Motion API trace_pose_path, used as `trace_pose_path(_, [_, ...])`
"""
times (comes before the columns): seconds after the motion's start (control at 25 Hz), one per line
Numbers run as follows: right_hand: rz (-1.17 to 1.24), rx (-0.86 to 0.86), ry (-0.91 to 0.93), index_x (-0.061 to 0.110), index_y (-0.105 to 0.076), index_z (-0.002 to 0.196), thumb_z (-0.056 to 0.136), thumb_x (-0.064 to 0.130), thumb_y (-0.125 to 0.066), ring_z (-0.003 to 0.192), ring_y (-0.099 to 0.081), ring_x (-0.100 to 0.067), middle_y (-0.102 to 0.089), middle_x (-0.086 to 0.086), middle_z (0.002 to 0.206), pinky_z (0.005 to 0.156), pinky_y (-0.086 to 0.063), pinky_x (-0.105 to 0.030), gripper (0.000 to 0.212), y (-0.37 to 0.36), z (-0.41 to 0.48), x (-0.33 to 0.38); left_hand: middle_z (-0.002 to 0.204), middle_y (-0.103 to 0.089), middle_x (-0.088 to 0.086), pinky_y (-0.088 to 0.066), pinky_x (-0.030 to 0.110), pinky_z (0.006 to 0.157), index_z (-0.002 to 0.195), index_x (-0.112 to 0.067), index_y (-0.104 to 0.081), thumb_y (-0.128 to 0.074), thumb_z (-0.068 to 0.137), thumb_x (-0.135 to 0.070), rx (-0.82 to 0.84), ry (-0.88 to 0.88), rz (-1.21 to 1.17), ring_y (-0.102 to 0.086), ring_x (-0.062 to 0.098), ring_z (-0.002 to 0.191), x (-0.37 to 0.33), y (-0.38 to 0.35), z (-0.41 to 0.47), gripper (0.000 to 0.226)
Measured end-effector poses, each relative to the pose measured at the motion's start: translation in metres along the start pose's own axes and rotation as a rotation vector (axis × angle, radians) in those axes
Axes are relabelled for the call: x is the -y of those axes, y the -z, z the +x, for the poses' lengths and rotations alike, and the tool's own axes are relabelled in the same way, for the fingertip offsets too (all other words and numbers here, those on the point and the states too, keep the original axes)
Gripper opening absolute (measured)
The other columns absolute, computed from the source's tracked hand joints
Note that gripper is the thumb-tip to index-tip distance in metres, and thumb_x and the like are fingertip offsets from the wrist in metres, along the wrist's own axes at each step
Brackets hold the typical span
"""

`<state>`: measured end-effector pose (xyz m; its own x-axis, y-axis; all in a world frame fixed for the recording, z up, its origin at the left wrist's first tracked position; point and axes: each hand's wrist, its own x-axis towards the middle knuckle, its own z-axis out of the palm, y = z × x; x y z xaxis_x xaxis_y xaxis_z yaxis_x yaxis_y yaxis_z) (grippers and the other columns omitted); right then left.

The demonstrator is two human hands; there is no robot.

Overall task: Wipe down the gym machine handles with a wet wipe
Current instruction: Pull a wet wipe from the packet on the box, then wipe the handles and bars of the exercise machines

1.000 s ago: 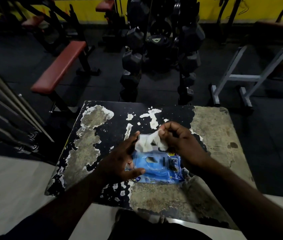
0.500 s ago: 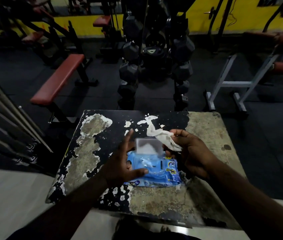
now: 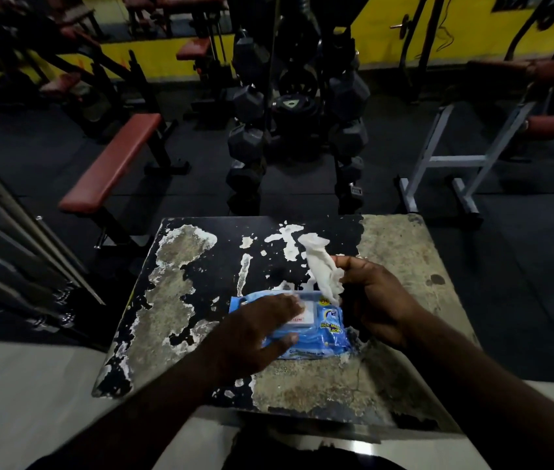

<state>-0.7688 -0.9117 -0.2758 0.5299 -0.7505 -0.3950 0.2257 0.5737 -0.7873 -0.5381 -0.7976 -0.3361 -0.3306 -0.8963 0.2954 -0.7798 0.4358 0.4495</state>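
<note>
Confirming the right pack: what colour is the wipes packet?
Blue, with a white flap label; the wipes packet shows best in the head view.

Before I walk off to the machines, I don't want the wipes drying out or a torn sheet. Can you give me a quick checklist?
1. White wet wipe pinched in right hand: ok.
2. Wipe clear of the blue plastic wipes pack: cannot tell, its lower end reaches the pack's top edge.
3. Left hand pressing the pack's white flap: ok.
4. Flap sealed: cannot tell.
5. Pack resting on the peeling black table: ok.
</note>
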Motion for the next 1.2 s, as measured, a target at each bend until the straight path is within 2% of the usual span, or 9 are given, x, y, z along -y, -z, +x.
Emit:
trace_pose_path(0.24, [-0.087,-0.023,-0.011,0.001,-0.068,0.108,0.09,-0.008,-0.045,0.063,-0.062,-0.017,-0.071,-0.012,0.086,0.054,-0.049,-0.025,0.031,-0.013,-0.015,-0.011,0.167,-0.035,-0.001,-0.016,0.038,0.129,0.152,-0.025,-0.051,-0.042,0.11,-0.049,0.082,-0.144,0.288,-0.024,0.017,0.158,0.001,-0.013,-0.008,0.049])
trace_pose_path(0.32, [-0.085,-0.041,0.004,0.003,-0.069,0.109,0.09,-0.008,-0.046,0.067,-0.063,-0.019,-0.071,-0.014,0.091,0.062,-0.048,-0.03,0.031,-0.016,-0.018,-0.013,0.159,-0.044,-0.015,-0.013,0.036,0.129,0.14,-0.034,-0.062,-0.04,0.11,-0.046,0.099,-0.025,0.078,-0.027,0.001,0.153,-0.009,0.0,0.004,0.038])
trace_pose_path(0.4, [-0.083,-0.097,0.039,0.005,-0.071,0.106,0.091,-0.008,-0.048,0.071,-0.063,-0.022,-0.07,-0.017,0.096,0.067,-0.048,-0.033,0.03,-0.017,-0.021,-0.013,0.14,-0.057,-0.031,-0.029,0.039,0.123,0.122,-0.038,-0.071,-0.051,0.106,-0.046,0.065,0.258,-0.349,-0.044,-0.013,0.137,-0.022,0.017,0.021,0.027])
trace_pose_path(0.52, [-0.086,-0.163,0.088,0.003,-0.071,0.101,0.09,-0.009,-0.05,0.071,-0.064,-0.024,-0.069,-0.021,0.095,0.066,-0.052,-0.032,0.027,-0.023,-0.037,-0.014,0.129,-0.072,-0.008,-0.053,0.04,0.103,0.129,-0.037,-0.064,-0.08,0.085,-0.04,-0.068,0.495,-0.941,-0.067,0.011,0.121,-0.034,0.038,0.054,0.047])
trace_pose_path(0.6, [-0.125,-0.202,0.101,0.0,-0.07,0.105,0.091,-0.01,-0.049,0.073,-0.064,-0.025,-0.069,-0.022,0.094,0.066,-0.053,-0.033,0.027,-0.031,-0.051,-0.015,0.129,-0.071,0.003,-0.057,0.034,0.098,0.135,-0.031,-0.059,-0.084,0.084,-0.017,-0.038,0.445,-1.002,-0.07,0.018,0.117,-0.039,0.05,0.073,0.059])
trace_pose_path(0.72, [-0.174,-0.303,0.126,0.001,-0.068,0.107,0.091,-0.001,-0.048,0.08,-0.062,-0.028,-0.066,-0.021,0.097,0.072,-0.054,-0.035,0.026,-0.038,-0.084,-0.022,0.11,-0.078,0.004,-0.058,0.028,0.088,0.117,-0.018,-0.071,-0.08,0.087,-0.003,0.049,0.331,-0.877,-0.073,0.01,0.098,-0.054,0.048,0.092,0.035])
trace_pose_path(0.88, [-0.236,-0.541,0.235,0.004,-0.07,0.093,0.098,0.017,-0.061,0.076,-0.06,-0.023,-0.067,-0.011,0.084,0.066,-0.051,-0.031,0.016,-0.043,-0.152,-0.043,0.087,-0.078,0.006,-0.062,0.036,0.076,0.095,-0.012,-0.075,-0.086,0.083,-0.011,0.243,0.304,-1.014,-0.071,0.016,0.081,-0.097,0.018,0.093,0.017])
trace_pose_path(1.04, [-0.171,-0.867,0.344,-0.006,-0.068,0.102,0.097,0.018,-0.07,0.068,-0.06,-0.019,-0.068,-0.011,0.08,0.059,-0.048,-0.027,0.025,-0.045,-0.236,-0.087,0.098,-0.073,0.02,-0.063,0.04,0.069,0.112,0.001,-0.06,-0.08,0.088,-0.012,0.509,0.47,-1.306,-0.071,0.029,0.083,-0.173,-0.018,0.076,0.034])
trace_pose_path(1.2, [0.135,-1.087,0.395,0.004,-0.06,0.106,0.095,0.007,-0.069,0.056,-0.059,-0.012,-0.068,-0.008,0.077,0.058,-0.045,-0.03,0.015,-0.041,-0.329,-0.134,0.109,-0.076,0.017,-0.064,0.036,0.072,0.123,-0.01,-0.049,-0.089,0.07,0.005,0.876,0.376,-1.332,-0.078,0.027,0.09,-0.262,-0.049,0.038,0.068])
